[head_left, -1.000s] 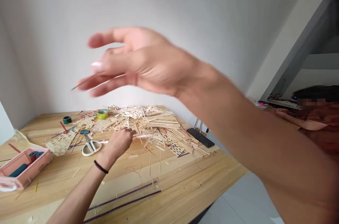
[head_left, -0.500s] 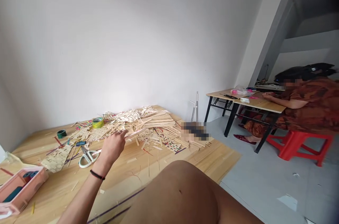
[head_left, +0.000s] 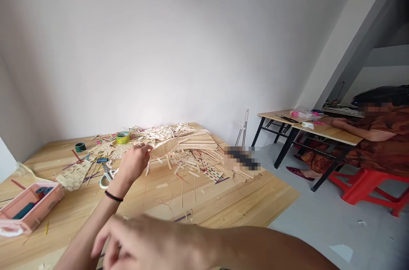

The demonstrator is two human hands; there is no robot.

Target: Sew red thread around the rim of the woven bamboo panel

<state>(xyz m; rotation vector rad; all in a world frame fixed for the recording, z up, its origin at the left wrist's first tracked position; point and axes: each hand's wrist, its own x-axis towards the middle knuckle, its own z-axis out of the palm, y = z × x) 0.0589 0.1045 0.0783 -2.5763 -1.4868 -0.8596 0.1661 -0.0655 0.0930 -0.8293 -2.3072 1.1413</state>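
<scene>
My left hand [head_left: 132, 165], with a black band on its wrist, pinches a pale flat piece of strip material [head_left: 164, 148] and holds it up over the table. A thin reddish thread hangs below the piece. Close to the camera is my right hand [head_left: 150, 240], blurred, its fingers curled; whatever they hold, if anything, is hidden. White-handled scissors [head_left: 105, 181] lie beside my left forearm, partly covered by it. A woven strip piece [head_left: 74, 175] rests to their left, near a blue thread spool [head_left: 102, 160].
Loose pale strips [head_left: 198, 140] are heaped at the table's back, with yellow tape [head_left: 122, 137] and green tape [head_left: 80, 147]. A pink basket [head_left: 47, 208] with spools stands at left. Rightward, a person [head_left: 380, 133] sits on a red stool [head_left: 364, 185] at another table [head_left: 338, 132].
My right arm has swung so that the right hand now shows low in front. The left hand has turned, exposing more of the pale piece. The view has shifted left.
</scene>
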